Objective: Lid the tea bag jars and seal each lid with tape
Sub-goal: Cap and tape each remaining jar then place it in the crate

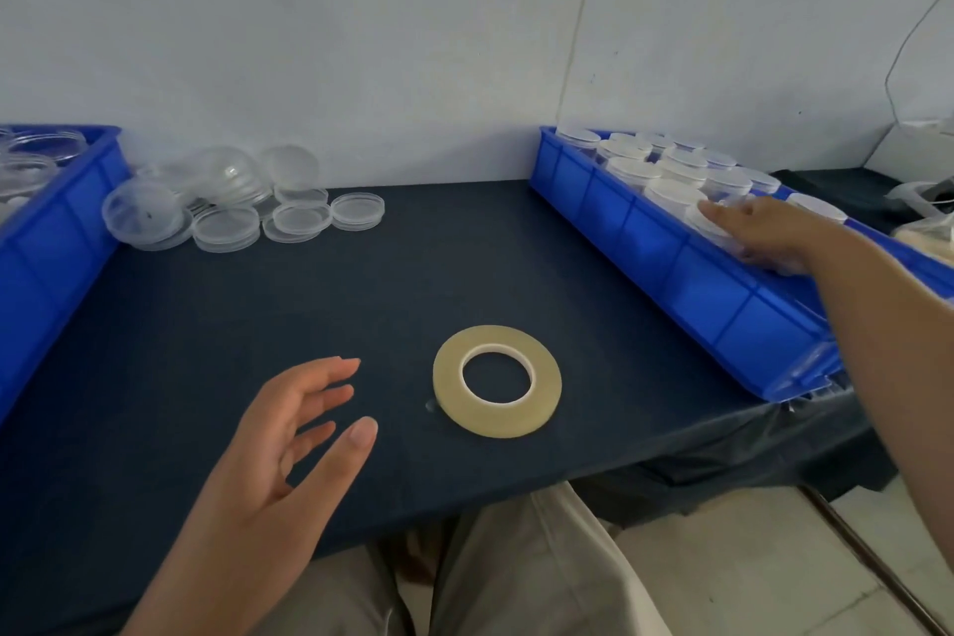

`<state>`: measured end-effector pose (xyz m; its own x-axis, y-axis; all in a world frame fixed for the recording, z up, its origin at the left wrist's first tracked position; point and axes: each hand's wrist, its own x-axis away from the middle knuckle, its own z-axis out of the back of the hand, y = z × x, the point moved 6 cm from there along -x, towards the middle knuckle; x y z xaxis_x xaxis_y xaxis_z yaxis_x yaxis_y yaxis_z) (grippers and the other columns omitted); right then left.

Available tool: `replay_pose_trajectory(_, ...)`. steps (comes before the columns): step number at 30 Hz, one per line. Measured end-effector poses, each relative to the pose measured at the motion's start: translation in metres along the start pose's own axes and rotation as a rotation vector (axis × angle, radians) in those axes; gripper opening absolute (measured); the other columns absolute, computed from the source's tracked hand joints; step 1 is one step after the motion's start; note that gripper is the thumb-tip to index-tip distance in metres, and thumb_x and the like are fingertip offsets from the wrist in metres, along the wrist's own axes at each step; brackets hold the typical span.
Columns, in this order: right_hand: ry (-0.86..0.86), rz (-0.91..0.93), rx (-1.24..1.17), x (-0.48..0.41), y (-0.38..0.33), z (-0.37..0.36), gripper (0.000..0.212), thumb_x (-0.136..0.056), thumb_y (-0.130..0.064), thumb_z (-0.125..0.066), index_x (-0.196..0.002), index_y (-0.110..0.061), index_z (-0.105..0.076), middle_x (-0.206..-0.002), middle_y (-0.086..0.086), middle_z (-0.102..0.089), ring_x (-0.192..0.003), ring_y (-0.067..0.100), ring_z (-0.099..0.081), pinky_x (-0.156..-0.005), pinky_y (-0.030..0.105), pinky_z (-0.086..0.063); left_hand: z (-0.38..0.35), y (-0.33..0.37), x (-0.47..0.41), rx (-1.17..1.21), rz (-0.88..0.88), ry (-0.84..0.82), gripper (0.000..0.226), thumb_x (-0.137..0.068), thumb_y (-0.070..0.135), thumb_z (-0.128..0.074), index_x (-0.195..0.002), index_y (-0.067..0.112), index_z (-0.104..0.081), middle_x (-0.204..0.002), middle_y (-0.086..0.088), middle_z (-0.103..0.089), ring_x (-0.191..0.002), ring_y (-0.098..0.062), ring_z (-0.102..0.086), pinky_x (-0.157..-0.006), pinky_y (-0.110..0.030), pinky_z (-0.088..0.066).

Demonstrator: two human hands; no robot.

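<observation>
Reaching across to the blue bin on the right [671, 269], the right hand [769, 230] is lying over the lidded jars [681, 165] packed inside it. Its forefinger is stretching out flat on the white top of the nearest jar [703, 226] while the thumb is tucking down toward the bin's near wall. Whether the hand is actually gripping a jar cannot be told, since the palm is covering what is under it. At least a dozen capped jars are standing upright in rows in that bin, the farther ones too crowded to count exactly.

The left hand [294, 444] is hovering just above the dark tablecloth [361, 300], fingers spread and relaxed, holding nothing. One roll of clear yellowish tape [495, 421] is lying flat on the cloth just to the right of that hand, apart from its fingertips and well short of the right bin.

Toward the wall, a loose heap of clear lids [225, 228] is sitting on the cloth; about eight are showing, some stacked or overlapping. A second blue bin [57, 243] is standing at the left edge, with at least two open clear jars [31, 170] showing inside it. The person's pale trousers [542, 573] are showing below the table edge.
</observation>
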<state>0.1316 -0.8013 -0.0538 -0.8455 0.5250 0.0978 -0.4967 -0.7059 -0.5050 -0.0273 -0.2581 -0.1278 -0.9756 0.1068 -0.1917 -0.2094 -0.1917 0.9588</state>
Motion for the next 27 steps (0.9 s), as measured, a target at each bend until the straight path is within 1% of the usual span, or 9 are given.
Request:
replay_pose_trajectory(3, -0.046, -0.033, 0.042, -0.013, 0.009, -0.017, 0.102, -0.082, -0.100, -0.033, -0.166, -0.042, -0.025, -0.177, 0.004, -0.017, -0.159, 0.042, -0.022, -0.128, 0.061, -0.021, -0.002, -0.003, 0.000, -0.002, -0.004, -0.009, 0.043, -0.077, 0.055, -0.066, -0.120, 0.063, -0.062, -0.136, 0.026, -0.064, -0.129, 0.007, -0.059, -0.098, -0.028, -0.050)
replay_pose_trajectory(6, -0.087, -0.052, 0.073, -0.020, 0.006, -0.021, 0.096, -0.086, -0.097, -0.028, -0.167, -0.048, -0.014, -0.176, 0.007, -0.017, -0.151, 0.046, -0.036, -0.117, 0.060, -0.041, -0.004, -0.008, -0.001, -0.017, -0.001, -0.022, 0.043, -0.079, 0.055, -0.066, -0.121, 0.063, -0.061, -0.136, 0.027, -0.064, -0.129, 0.008, -0.059, -0.099, -0.028, -0.050)
replay_pose_trajectory(10, -0.094, -0.093, 0.023, -0.033, -0.006, -0.025, 0.100, -0.090, -0.090, -0.040, -0.170, -0.039, -0.008, -0.179, 0.002, -0.002, -0.149, 0.040, -0.039, -0.120, 0.056, -0.040, -0.010, -0.017, -0.003, -0.041, -0.002, -0.047, 0.042, -0.082, 0.055, -0.065, -0.122, 0.063, -0.060, -0.136, 0.027, -0.064, -0.129, 0.007, -0.059, -0.100, -0.029, -0.050)
replay_pose_trajectory(15, 0.012, -0.180, 0.078, -0.043, -0.017, -0.031, 0.110, -0.088, -0.094, -0.032, -0.169, -0.019, -0.024, -0.167, 0.015, -0.037, -0.123, 0.042, -0.055, -0.112, 0.052, -0.041, -0.018, -0.022, -0.004, -0.029, 0.000, -0.077, 0.041, -0.081, 0.054, -0.066, -0.122, 0.060, -0.063, -0.139, 0.024, -0.063, -0.131, 0.001, -0.060, -0.105, -0.035, -0.051)
replay_pose_trajectory(20, 0.056, -0.221, 0.059, -0.044, -0.017, -0.032, 0.120, -0.084, -0.099, -0.021, -0.171, -0.017, -0.008, -0.179, 0.011, 0.006, -0.162, 0.043, -0.009, -0.130, 0.059, -0.010, -0.016, -0.020, -0.004, -0.053, -0.019, -0.083, 0.040, -0.082, 0.055, -0.065, -0.121, 0.061, -0.062, -0.140, 0.025, -0.061, -0.131, 0.002, -0.060, -0.107, -0.036, -0.050)
replay_pose_trajectory(22, 0.059, -0.212, -0.029, -0.040, -0.023, -0.033, 0.118, -0.085, -0.098, -0.013, -0.170, -0.016, -0.017, -0.177, 0.017, -0.009, -0.159, 0.043, -0.020, -0.128, 0.057, -0.020, -0.012, -0.019, -0.003, -0.058, -0.022, -0.076, 0.040, -0.082, 0.055, -0.065, -0.121, 0.061, -0.063, -0.141, 0.025, -0.061, -0.131, 0.002, -0.060, -0.107, -0.036, -0.050)
replay_pose_trajectory(24, 0.077, -0.182, 0.007, -0.027, -0.033, -0.023, 0.116, -0.088, -0.095, -0.011, -0.163, -0.010, -0.033, -0.148, 0.025, -0.054, -0.126, 0.045, -0.059, -0.105, 0.053, -0.047, -0.008, -0.021, -0.003, -0.065, -0.019, -0.063, 0.039, -0.082, 0.055, -0.065, -0.121, 0.061, -0.063, -0.140, 0.025, -0.062, -0.131, 0.002, -0.060, -0.106, -0.036, -0.051)
replay_pose_trajectory(25, 0.112, -0.150, 0.072, -0.020, -0.039, -0.014, 0.114, -0.089, -0.094, -0.012, -0.162, -0.008, -0.031, -0.132, 0.025, -0.063, -0.111, 0.043, -0.066, -0.095, 0.052, -0.053, -0.006, -0.022, -0.004, -0.071, -0.015, -0.056, 0.040, -0.082, 0.056, -0.066, -0.121, 0.061, -0.063, -0.139, 0.026, -0.062, -0.131, 0.003, -0.060, -0.105, -0.035, -0.051)
replay_pose_trajectory(27, 0.239, -0.056, 0.259, -0.002, -0.056, 0.001, 0.110, -0.091, -0.092, -0.011, -0.162, -0.011, -0.028, -0.139, 0.027, -0.061, -0.119, 0.046, -0.063, -0.094, 0.054, -0.052, -0.004, -0.023, -0.005, -0.096, -0.008, -0.046, 0.041, -0.082, 0.059, -0.065, -0.123, 0.062, -0.060, -0.136, 0.028, -0.063, -0.129, 0.006, -0.059, -0.103, -0.031, -0.051)
